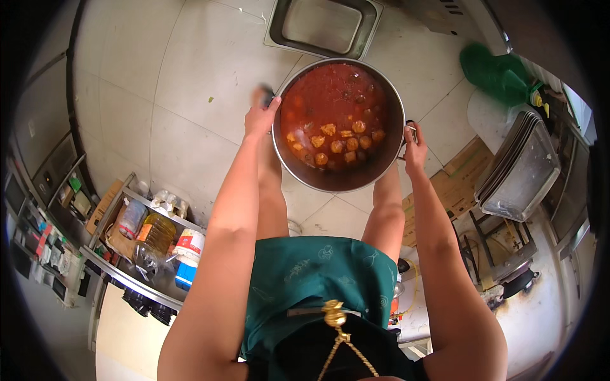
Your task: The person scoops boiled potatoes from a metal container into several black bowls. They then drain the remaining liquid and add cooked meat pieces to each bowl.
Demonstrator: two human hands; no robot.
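Note:
A large round metal pot [339, 180] is held up in front of me, over the tiled floor. Red sauce [333, 95] fills much of it, and several browned chunks [351, 144] show at the surface, mostly in the near half. My left hand [261, 117] grips the pot at its left side, thumb at the rim. On the right side my right hand [415, 148] is closed around the side handle. A rectangular metal pan [322, 26] lies on the floor just beyond the pot's far rim.
A metal shelf at left holds an oil bottle [156, 235] and tubs [190, 243]. At right are a green plastic bottle [498, 76], stacked metal trays [519, 164], flattened cardboard [445, 185] and a burner stand [512, 257].

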